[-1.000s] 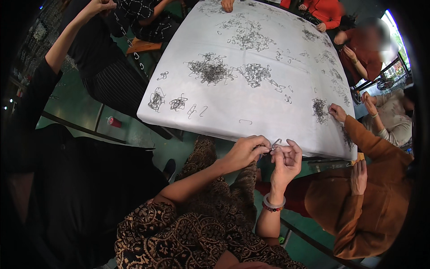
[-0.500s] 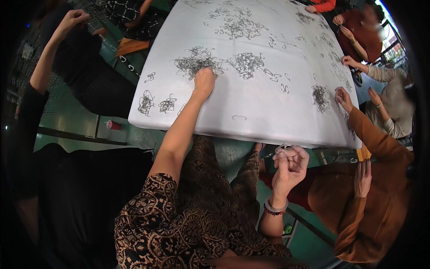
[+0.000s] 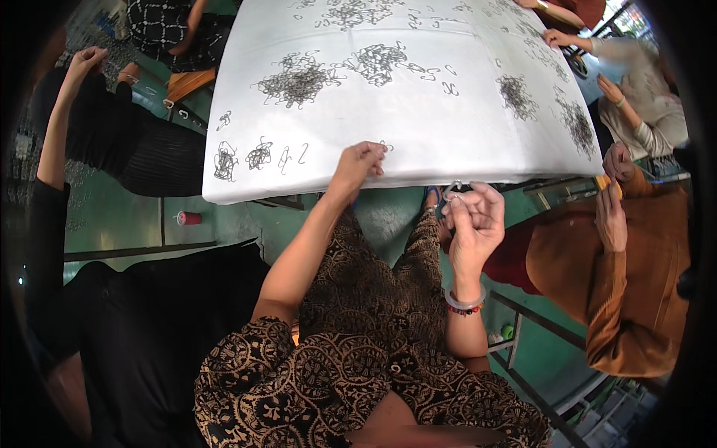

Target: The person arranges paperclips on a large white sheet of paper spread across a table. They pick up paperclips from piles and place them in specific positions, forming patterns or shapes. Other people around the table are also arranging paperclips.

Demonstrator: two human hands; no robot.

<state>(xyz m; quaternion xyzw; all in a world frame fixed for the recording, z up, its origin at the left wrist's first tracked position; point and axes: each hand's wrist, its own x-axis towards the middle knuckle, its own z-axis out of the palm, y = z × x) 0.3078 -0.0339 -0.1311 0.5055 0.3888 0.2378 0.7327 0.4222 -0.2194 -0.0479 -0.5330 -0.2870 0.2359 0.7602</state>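
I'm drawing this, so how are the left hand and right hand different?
The left hand is over the table's near edge; the right hand is in front of it.
The right hand wears a bangle and beads; the left hand's wrist is bare.
The right hand pinches a hook; whether the left hand grips the wire at its fingertips is unclear.
Both have curled fingers.

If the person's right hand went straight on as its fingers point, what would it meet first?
Probably the near edge of the white tablecloth, though the right hand might pass above it; depth is unclear.
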